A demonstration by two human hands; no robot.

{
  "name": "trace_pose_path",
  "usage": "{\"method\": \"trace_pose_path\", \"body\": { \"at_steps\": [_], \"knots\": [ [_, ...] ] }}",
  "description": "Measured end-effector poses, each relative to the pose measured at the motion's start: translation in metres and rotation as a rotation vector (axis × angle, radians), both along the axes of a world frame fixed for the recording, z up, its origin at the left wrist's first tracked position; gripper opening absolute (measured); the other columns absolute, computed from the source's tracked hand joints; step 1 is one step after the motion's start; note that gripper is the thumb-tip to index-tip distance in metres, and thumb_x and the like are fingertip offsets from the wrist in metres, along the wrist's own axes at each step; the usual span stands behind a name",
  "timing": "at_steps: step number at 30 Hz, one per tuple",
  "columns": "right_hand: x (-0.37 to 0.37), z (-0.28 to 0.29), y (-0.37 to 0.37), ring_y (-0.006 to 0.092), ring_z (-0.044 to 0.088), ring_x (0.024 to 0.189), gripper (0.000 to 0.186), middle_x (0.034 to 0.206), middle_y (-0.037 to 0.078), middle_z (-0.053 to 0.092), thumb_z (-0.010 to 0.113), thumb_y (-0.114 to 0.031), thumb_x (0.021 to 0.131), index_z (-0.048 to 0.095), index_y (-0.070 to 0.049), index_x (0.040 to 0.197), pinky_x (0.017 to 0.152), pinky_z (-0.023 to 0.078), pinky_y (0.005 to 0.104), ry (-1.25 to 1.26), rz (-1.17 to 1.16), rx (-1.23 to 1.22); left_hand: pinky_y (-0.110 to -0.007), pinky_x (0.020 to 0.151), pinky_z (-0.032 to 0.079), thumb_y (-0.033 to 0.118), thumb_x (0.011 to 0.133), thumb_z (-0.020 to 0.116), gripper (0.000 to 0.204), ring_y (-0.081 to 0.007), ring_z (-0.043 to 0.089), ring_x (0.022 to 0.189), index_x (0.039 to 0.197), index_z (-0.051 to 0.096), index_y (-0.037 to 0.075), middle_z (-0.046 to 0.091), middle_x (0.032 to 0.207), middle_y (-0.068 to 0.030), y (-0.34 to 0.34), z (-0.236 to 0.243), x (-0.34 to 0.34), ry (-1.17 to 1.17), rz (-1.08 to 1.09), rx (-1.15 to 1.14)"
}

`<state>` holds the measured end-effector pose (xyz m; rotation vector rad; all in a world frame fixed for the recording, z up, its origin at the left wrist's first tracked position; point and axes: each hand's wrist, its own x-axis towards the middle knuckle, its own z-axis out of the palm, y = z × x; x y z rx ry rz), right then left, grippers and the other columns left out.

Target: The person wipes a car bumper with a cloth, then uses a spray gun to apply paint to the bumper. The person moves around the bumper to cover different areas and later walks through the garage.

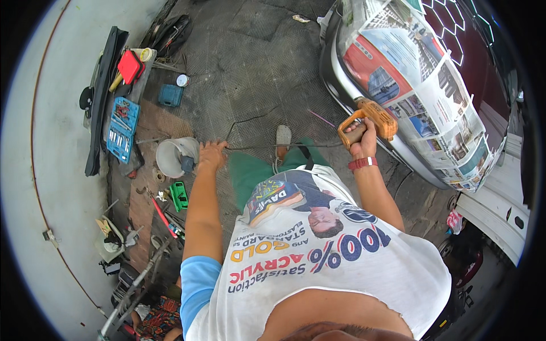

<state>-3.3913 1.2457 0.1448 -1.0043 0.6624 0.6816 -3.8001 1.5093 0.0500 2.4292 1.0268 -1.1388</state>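
Head view, clock face about picture centre. Orange power tool (380,120) at 2 o'clock, beside newspaper-covered car part (438,96); sheets presumably shield finish. Right hand (365,139): fingers wrapped around tool's handle, apparently to bear weight. Cord (250,148) runs to left hand (212,156), 9 o'clock, perhaps for slack control; fingers slightly spread, grip on cord cannot be told.

White printed fabric tee (392,278), rough-cut neckline (364,290), light-blue short left sleeve (200,284); green cloth bottoms (243,173); red wristband (363,163), right side.
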Motion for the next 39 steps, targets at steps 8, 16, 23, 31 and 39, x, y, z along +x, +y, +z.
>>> {"method": "trace_pose_path", "body": {
  "at_steps": [8, 16, 23, 31, 39],
  "knots": [
    [0.003, 0.027, 0.060, 0.0193, 0.056, 0.072, 0.018, 0.083, 0.006, 0.055, 0.061, -0.024, 0.104, 0.054, -0.008, 0.103, 0.065, 0.054, 0.0365, -0.083, -0.107, 0.015, -0.059, 0.128, 0.023, 0.037, 0.102, 0.065, 0.049, -0.0339, 0.034, 0.157, 0.148, 0.051, 0.033, 0.038, 0.171, -0.0045, 0.193, -0.026, 0.026, 0.090, -0.226, 0.028],
    [-0.043, 0.099, 0.090, 0.0161, 0.056, 0.073, 0.020, 0.084, 0.004, 0.056, 0.067, -0.025, 0.103, 0.060, -0.006, 0.106, 0.064, 0.052, 0.0320, -0.225, -0.217, -0.146, -0.058, 0.126, 0.028, 0.031, 0.103, 0.064, 0.041, -0.0326, 0.042, 0.152, 0.143, 0.057, 0.032, 0.043, 0.167, -0.0034, 0.395, -0.043, 0.047, -0.009, -0.416, 0.103],
    [-0.103, 0.170, 0.116, 0.0125, 0.056, 0.065, 0.022, 0.077, -0.001, 0.056, 0.073, -0.030, 0.099, 0.064, -0.011, 0.103, 0.058, 0.052, 0.0273, -0.394, -0.561, -0.358, -0.062, 0.126, 0.028, 0.034, 0.095, 0.074, 0.046, -0.0354, 0.039, 0.154, 0.139, 0.062, 0.036, 0.037, 0.171, -0.0073, 0.494, -0.048, 0.084, -0.096, -0.525, 0.008],
    [-0.134, 0.193, 0.095, 0.0145, 0.056, 0.068, 0.019, 0.081, 0.002, 0.056, 0.067, -0.026, 0.103, 0.059, -0.010, 0.098, 0.059, 0.052, 0.0310, -0.539, -0.823, -0.383, -0.058, 0.125, 0.029, 0.031, 0.105, 0.058, 0.039, -0.0304, 0.045, 0.150, 0.144, 0.059, 0.030, 0.040, 0.169, -0.0039, 0.553, -0.047, 0.119, -0.151, -0.544, 0.030],
    [-0.152, 0.143, 0.137, 0.0146, 0.058, 0.064, 0.025, 0.079, 0.003, 0.057, 0.072, -0.026, 0.100, 0.057, -0.007, 0.102, 0.054, 0.051, 0.0306, -0.385, -0.775, -0.474, -0.047, 0.099, 0.055, 0.018, 0.102, 0.058, 0.018, -0.0353, 0.070, 0.112, 0.117, 0.065, 0.013, 0.072, 0.132, -0.0103, 0.585, 0.025, 0.141, -0.740, -0.567, -0.068]
  ]
}}
